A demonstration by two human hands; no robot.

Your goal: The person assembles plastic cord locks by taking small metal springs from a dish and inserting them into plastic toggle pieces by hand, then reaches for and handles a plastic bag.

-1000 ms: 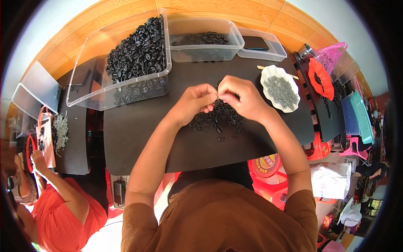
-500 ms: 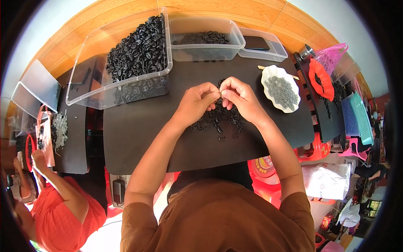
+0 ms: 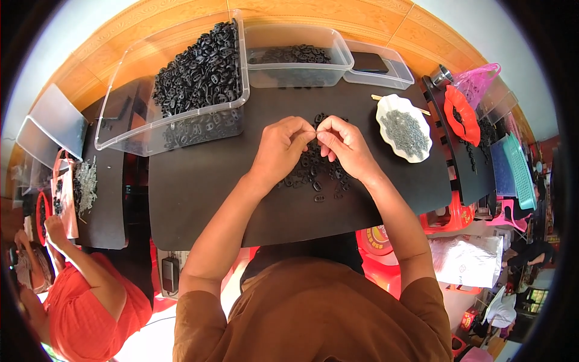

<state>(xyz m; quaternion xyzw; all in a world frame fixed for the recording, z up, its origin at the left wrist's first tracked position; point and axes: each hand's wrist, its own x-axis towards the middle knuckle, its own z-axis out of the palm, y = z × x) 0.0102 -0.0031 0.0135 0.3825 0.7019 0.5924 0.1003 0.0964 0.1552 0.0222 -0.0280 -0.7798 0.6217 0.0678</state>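
Observation:
My left hand (image 3: 282, 148) and my right hand (image 3: 345, 145) meet fingertip to fingertip above the dark table. Both are closed in a pinch; whatever sits between the fingertips is too small to make out. Below and behind them lies a loose pile of small black oval plastic pieces with holes (image 3: 315, 172), partly hidden by my hands. To the right, a white scalloped dish (image 3: 416, 154) holds many tiny grey parts (image 3: 405, 133).
At the back left stands a large clear bin (image 3: 139, 136) heaped with black pieces. Beside it are a smaller clear bin (image 3: 295, 77) with more pieces and a shallow clear tray (image 3: 395, 77) holding a dark flat object (image 3: 369, 62). A person in red (image 3: 96, 301) works at the left table.
My hands stay pinched together over the pile, with only slight shifts. The left hand has turned a little and its lower fingers are less visible.

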